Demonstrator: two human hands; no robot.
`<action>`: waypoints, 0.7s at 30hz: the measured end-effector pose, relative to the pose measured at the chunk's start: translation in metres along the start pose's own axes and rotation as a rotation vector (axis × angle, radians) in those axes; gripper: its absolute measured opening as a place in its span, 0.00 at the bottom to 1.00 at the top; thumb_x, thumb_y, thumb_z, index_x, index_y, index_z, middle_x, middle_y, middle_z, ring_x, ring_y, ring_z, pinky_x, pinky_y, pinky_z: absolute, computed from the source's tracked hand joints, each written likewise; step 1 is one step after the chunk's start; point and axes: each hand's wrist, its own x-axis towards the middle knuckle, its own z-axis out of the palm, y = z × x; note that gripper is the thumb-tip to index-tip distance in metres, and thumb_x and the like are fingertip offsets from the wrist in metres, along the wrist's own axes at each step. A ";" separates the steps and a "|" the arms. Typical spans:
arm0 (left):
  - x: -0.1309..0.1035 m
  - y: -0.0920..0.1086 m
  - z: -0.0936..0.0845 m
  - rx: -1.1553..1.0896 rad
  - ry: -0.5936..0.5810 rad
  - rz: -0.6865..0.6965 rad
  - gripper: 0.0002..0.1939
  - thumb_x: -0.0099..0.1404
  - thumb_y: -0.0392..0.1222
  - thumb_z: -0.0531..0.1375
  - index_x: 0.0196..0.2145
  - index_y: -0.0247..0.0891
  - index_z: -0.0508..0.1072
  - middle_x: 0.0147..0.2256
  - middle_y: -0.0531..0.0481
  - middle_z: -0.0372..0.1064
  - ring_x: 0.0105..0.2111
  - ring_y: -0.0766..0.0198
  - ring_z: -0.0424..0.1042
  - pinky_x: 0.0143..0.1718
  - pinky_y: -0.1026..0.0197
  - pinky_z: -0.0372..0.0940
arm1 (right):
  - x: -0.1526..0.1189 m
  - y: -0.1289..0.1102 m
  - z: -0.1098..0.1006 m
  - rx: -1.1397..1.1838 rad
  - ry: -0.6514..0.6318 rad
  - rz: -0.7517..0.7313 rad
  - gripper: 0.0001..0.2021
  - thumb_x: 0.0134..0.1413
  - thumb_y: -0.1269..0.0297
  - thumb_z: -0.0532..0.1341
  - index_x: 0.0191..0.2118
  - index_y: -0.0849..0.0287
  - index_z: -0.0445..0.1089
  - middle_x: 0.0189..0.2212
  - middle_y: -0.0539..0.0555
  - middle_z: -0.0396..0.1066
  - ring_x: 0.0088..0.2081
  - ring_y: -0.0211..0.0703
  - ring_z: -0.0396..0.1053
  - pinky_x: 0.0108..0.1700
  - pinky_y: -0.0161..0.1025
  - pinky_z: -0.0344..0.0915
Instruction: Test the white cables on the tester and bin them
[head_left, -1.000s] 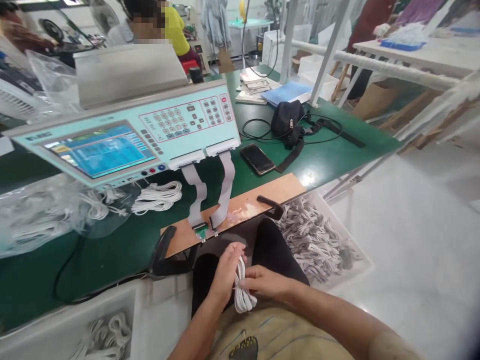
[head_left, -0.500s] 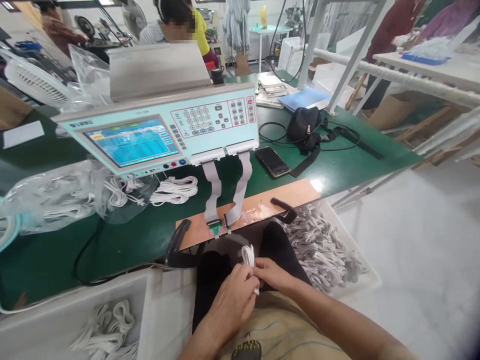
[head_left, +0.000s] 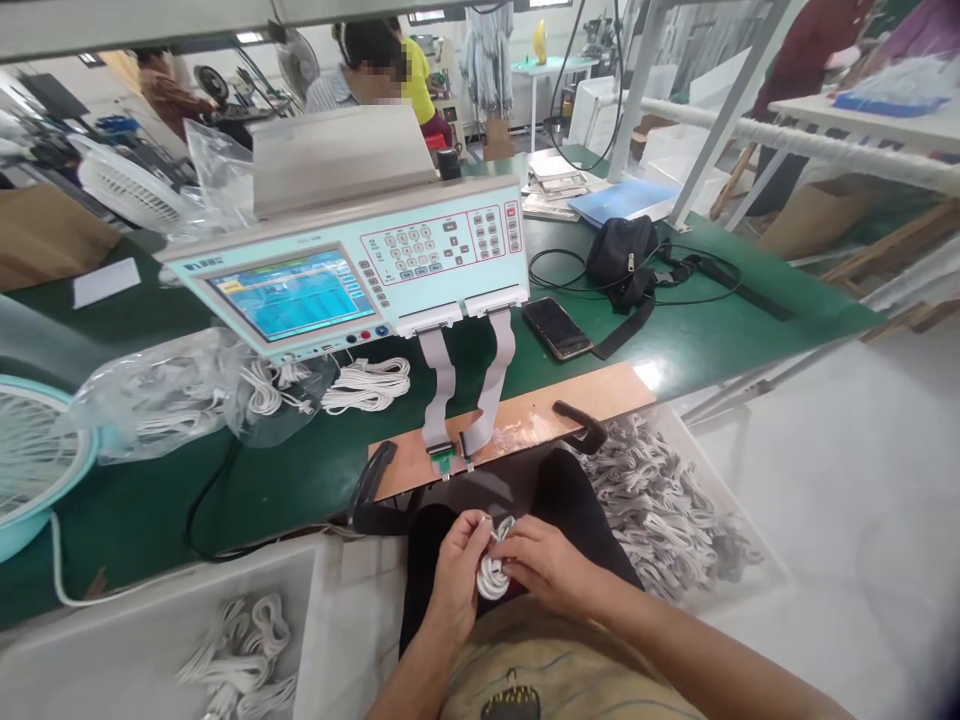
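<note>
A coiled white cable [head_left: 492, 580] is held between my two hands, low in front of my lap. My left hand [head_left: 459, 566] pinches the cable near one end, thumb against the fingers. My right hand [head_left: 546, 562] grips the bundle from the other side, its fingers closed over the upper loop. Beyond the hands, two grey ribbon cables [head_left: 439, 390] run from the tester with a screen [head_left: 300, 295] down to a small green circuit board [head_left: 444, 462] on a wooden board [head_left: 525, 425]. The cable's tips are too small to make out.
White cable bundles fill a bin [head_left: 739, 500] at my right; a white bin [head_left: 309, 610] at lower left holds several more. A phone [head_left: 556, 328], black pouch [head_left: 621, 255] and bagged cables [head_left: 180, 395] lie on the green table. Black clamps [head_left: 369, 495] grip its edge.
My hands have turned the cable bundle, so its loops now hang lower. The left hand has shifted to a pinch at the upper side. The whole view has swung slightly left.
</note>
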 end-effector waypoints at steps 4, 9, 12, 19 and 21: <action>0.001 0.001 0.004 -0.045 0.007 0.040 0.13 0.53 0.46 0.64 0.28 0.37 0.66 0.22 0.58 0.59 0.21 0.73 0.58 0.23 0.71 0.55 | 0.013 -0.004 -0.003 0.032 -0.014 0.005 0.09 0.61 0.67 0.51 0.41 0.59 0.67 0.32 0.54 0.65 0.33 0.39 0.63 0.37 0.35 0.62; 0.009 0.003 0.003 0.172 0.042 0.236 0.11 0.57 0.47 0.61 0.30 0.36 0.68 0.25 0.55 0.62 0.25 0.69 0.61 0.26 0.69 0.58 | 0.033 0.005 0.003 0.292 0.378 0.294 0.11 0.59 0.62 0.53 0.27 0.59 0.62 0.24 0.48 0.59 0.27 0.37 0.58 0.31 0.33 0.58; 0.020 0.004 -0.003 0.298 0.054 0.288 0.12 0.57 0.49 0.60 0.30 0.35 0.70 0.25 0.54 0.64 0.24 0.69 0.61 0.25 0.69 0.58 | 0.046 0.013 0.008 0.436 0.447 0.389 0.12 0.56 0.58 0.55 0.26 0.59 0.62 0.22 0.47 0.58 0.26 0.37 0.57 0.29 0.33 0.57; 0.033 0.009 -0.013 0.121 0.125 0.219 0.16 0.53 0.51 0.63 0.31 0.34 0.71 0.24 0.54 0.65 0.23 0.67 0.64 0.22 0.67 0.62 | 0.074 0.012 0.014 0.597 0.441 0.490 0.14 0.49 0.53 0.60 0.24 0.59 0.65 0.21 0.48 0.62 0.24 0.38 0.58 0.26 0.33 0.57; 0.032 0.014 -0.014 0.075 0.134 0.211 0.16 0.52 0.51 0.64 0.31 0.35 0.71 0.24 0.54 0.65 0.24 0.67 0.64 0.22 0.67 0.62 | 0.079 0.010 0.015 0.656 0.432 0.513 0.14 0.47 0.53 0.61 0.25 0.60 0.66 0.20 0.48 0.63 0.23 0.37 0.59 0.25 0.33 0.57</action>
